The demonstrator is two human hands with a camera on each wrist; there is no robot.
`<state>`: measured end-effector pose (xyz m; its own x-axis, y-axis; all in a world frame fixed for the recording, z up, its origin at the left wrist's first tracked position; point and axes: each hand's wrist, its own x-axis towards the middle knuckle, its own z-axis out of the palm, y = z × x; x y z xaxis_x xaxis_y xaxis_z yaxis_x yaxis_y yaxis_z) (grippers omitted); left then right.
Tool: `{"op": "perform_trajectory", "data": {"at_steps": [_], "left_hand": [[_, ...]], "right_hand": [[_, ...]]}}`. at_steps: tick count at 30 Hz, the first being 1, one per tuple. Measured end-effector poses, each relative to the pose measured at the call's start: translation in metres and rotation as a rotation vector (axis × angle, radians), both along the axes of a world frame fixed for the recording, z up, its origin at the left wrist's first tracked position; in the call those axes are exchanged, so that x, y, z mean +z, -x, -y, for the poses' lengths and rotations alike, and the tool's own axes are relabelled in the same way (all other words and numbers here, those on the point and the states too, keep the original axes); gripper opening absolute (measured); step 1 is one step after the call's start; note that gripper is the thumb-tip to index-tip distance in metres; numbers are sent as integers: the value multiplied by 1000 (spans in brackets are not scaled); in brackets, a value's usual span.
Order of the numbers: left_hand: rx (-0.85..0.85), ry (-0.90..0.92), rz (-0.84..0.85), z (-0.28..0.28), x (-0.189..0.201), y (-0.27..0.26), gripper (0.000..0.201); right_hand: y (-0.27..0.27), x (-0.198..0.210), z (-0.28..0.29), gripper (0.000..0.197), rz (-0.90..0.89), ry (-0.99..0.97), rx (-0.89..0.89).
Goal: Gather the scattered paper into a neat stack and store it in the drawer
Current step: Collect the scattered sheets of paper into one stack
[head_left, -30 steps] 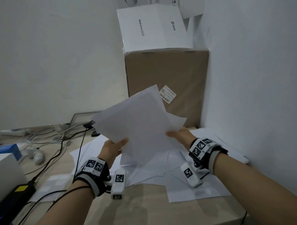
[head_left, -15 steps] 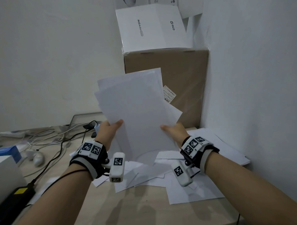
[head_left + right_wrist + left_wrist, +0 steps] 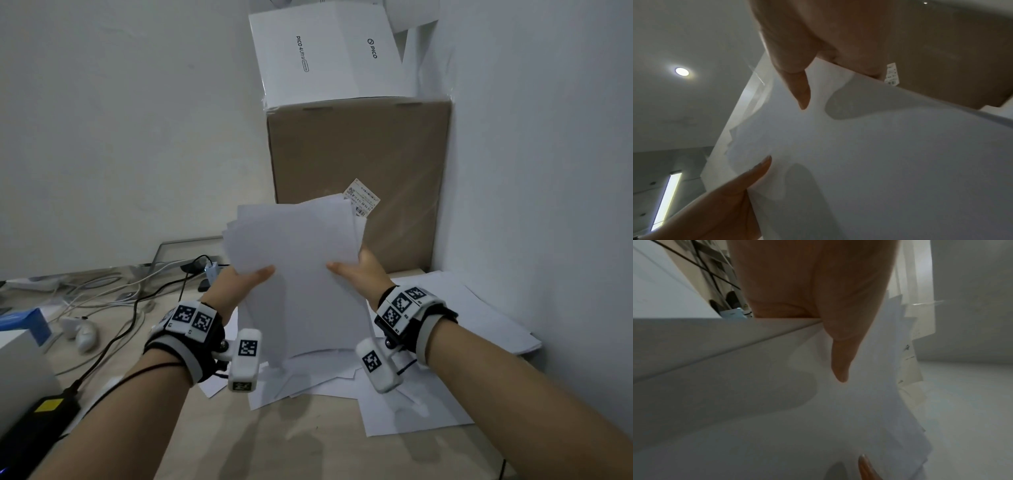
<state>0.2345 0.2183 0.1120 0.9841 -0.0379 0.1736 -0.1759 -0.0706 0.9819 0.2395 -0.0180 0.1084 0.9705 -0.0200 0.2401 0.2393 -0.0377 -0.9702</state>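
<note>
A bundle of white paper sheets (image 3: 294, 270) stands upright in front of me, its upper edges still slightly fanned. My left hand (image 3: 248, 282) pinches its left edge with the thumb on the near face, and my right hand (image 3: 354, 272) pinches the right edge the same way. In the left wrist view the thumb (image 3: 840, 353) lies on the paper (image 3: 766, 410); in the right wrist view the thumb (image 3: 800, 91) lies on the paper (image 3: 890, 162). The bundle's lower edge reaches the loose sheets (image 3: 411, 407) lying on the table. No drawer is in view.
A brown cardboard box (image 3: 356, 164) with a white box (image 3: 329, 54) on top stands in the corner behind the paper. More sheets (image 3: 486, 318) lie by the right wall. Cables (image 3: 116, 294), a white controller (image 3: 82, 334) and a black adapter (image 3: 41, 411) crowd the left.
Both hands turned the slanted bundle upright, raised it, then brought it down toward the table. The sheets sit more squarely together than a second ago.
</note>
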Motion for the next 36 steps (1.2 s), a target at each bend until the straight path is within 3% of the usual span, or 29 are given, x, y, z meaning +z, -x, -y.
{"op": "perform_trajectory", "data": {"at_steps": [2, 6, 9, 12, 15, 17, 20, 24, 30, 34, 36], "left_hand": [[-23, -19, 8, -1, 9, -1, 76], [2, 37, -15, -2, 11, -3, 47], [106, 105, -16, -3, 8, 0, 35], [100, 148, -5, -5, 19, 6, 27], [36, 202, 29, -11, 32, 11, 33], [-25, 199, 22, -14, 30, 17, 34], [-85, 153, -46, -19, -1, 23, 42], [-99, 96, -160, -20, -45, 27, 78], [-60, 195, -134, -10, -41, 23, 63], [-70, 233, -207, -10, -61, 29, 82], [-88, 179, -281, -8, -80, 34, 70]], "right_hand": [[-1, 12, -3, 53, 33, -4, 21], [-3, 14, -10, 59, 36, -19, 39], [-2, 7, -11, 43, -18, -69, -13], [1, 16, -8, 26, -25, -121, -3], [4, 24, -4, 21, 27, -151, 41], [5, 16, -3, 30, 21, -173, 53], [9, -14, -3, 53, -94, -195, 130], [17, -46, -6, 45, -225, -116, 158], [19, -43, -17, 22, -200, -164, 127], [20, -60, -16, 23, -259, -117, 109], [22, -74, -13, 28, -315, -21, 119]]}}
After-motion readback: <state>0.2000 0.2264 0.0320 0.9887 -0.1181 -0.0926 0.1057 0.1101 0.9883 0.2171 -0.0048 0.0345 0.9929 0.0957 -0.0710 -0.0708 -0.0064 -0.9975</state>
